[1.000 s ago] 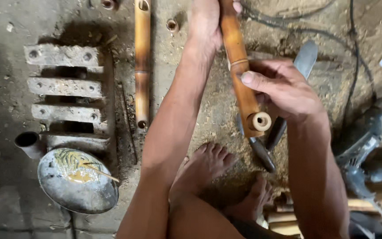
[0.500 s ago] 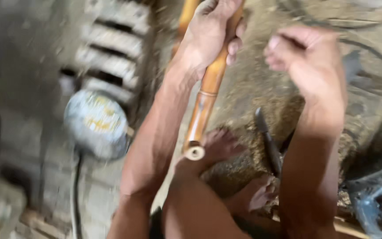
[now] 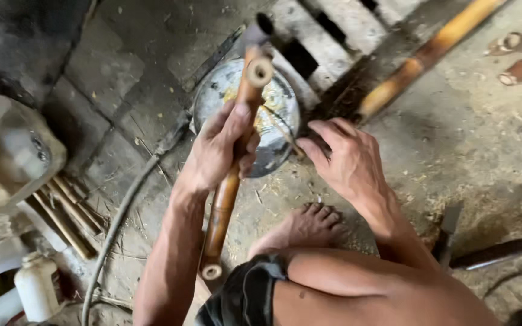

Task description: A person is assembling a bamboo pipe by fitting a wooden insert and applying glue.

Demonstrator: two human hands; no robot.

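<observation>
Far left: white plastic bottle [image 3: 37, 287] at 8 o'clock, bundle of thin bamboo sticks [image 3: 67, 214] beside it, grey hose [image 3: 122, 220] running up the floor [image 3: 472, 145]. Left hand [image 3: 219, 151], fingers clamped round a bamboo tube [image 3: 232, 175], mid-frame. Tube long axis approx 6-to-12 o'clock, tilted slightly right at top; open far end over round metal bowl [image 3: 276, 105], near end by thigh. Right hand [image 3: 348, 160] at bowl's 4 o'clock edge, fingers together pinching a thin stick [image 3: 282, 134]. Bare foot [image 3: 306, 226] below. Second bamboo pole [image 3: 424, 57] lies toward 1 o'clock. Dark blade tool [image 3: 496, 253] at 4 o'clock.
</observation>
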